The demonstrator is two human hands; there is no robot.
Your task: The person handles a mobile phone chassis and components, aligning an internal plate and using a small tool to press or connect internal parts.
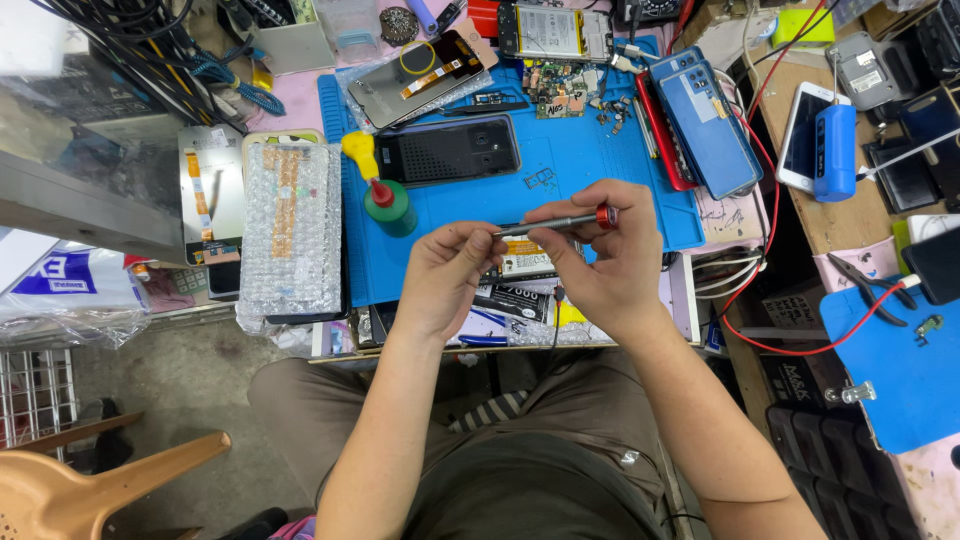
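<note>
A slim grey screwdriver with a red cap lies level between both hands over the near edge of the blue work mat. My right hand grips its shaft and red end. My left hand pinches the tip end with its fingertips. Under the hands sits an opened phone with a battery showing, partly hidden. A black phone back lies on the mat just beyond.
A green and red bottle with a yellow tool stands left of the hands. A bubble-wrapped pack lies at the left. Blue phones stack at the right, with red cables, pliers and a blue cylinder.
</note>
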